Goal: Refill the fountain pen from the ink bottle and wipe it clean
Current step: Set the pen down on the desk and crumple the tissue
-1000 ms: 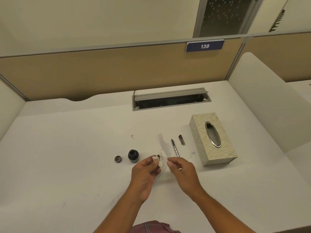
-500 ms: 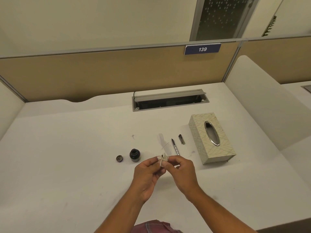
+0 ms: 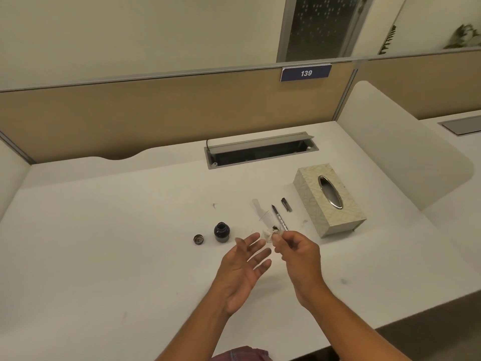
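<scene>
Ink bottle (image 3: 221,232): standing uncapped on the white counter (image 3: 104,243), dark ink showing inside; its cap (image 3: 198,239) is lying just beside it at nine o'clock.
Tissue box (image 3: 329,199): sitting at three o'clock of the pen parts, its metal-rimmed slot looking dark inside.
Sign (image 3: 305,73): reading "139" on the partition.
Fountain pen (image 3: 279,218): lying on the counter at twelve o'clock of the right hand, a small dark piece (image 3: 286,204) resting beside it.
Right hand (image 3: 299,259): fingers pinching a crumpled, ink-stained tissue (image 3: 270,233).
Left hand (image 3: 244,269): palm facing up, fingers spreading, holding nothing.
Cable tray (image 3: 261,149): sitting open at the counter's twelve o'clock edge.
</scene>
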Demonstrator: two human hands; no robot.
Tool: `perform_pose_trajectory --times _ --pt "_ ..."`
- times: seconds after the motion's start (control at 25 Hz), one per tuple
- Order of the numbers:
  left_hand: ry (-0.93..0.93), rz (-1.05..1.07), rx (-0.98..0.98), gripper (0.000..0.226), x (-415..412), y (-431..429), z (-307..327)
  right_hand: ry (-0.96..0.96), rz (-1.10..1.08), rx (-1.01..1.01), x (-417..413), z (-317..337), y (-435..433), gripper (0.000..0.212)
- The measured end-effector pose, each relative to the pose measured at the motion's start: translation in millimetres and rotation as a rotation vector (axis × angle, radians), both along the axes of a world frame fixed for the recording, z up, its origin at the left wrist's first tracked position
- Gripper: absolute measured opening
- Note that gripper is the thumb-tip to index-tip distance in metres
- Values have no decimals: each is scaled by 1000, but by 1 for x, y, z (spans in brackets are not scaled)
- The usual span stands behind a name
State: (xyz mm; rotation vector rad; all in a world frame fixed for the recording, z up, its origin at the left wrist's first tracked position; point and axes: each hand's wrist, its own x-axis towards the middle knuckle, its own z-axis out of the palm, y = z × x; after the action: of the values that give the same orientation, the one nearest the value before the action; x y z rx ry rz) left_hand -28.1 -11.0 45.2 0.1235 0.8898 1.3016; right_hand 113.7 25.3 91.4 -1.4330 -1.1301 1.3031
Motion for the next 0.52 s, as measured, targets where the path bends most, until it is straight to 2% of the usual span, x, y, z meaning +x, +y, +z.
perform_pose_trajectory --times 0.12,0.24,0.4,0.52 --pt "-133 -102 85 103 -5 -8 -7 12 -55 5 5 7 -20 9" --pt "-178 -198 161 113 -1 -13 -12 -11 -100 -9 19 7 -40 7" --pt "-143 -305 144 108 20 -14 -17 -96 -156 -15 51 -5 -57 5" --pt "75 -376 80 84 52 -15 -15 -122 -190 -23 83 -13 -65 6"
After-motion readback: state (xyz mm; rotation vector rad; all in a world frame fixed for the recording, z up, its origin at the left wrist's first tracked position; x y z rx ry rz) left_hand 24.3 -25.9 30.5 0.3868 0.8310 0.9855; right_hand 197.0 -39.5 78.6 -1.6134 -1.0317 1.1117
